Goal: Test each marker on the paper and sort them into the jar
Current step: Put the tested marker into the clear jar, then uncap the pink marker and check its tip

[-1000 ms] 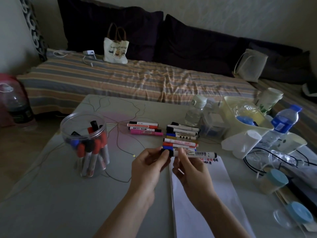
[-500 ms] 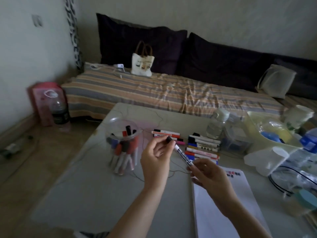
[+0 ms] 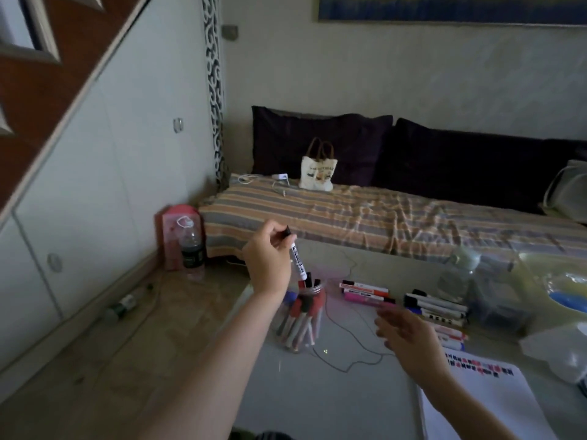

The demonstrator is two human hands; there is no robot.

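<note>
Clear plastic, the jar stands at centre frame on the table, crowded with markers set on end. Just above its mouth the left hand pinches a white marker by its upper end, fingers curled round it, the black tip pointing down and slightly right toward the jar opening; whether the tip touches the markers inside cannot be told. The right hand, blurred, floats over the table at lower right of centre with fingers loosely spread, holding nothing. Right of the jar a row of loose markers lies flat, with a second cluster further right, partly behind the right hand. The paper sits at lower right, its upper edge carrying rows of red, pink and dark test marks. A thin wire loops across the table between jar and paper.
</note>
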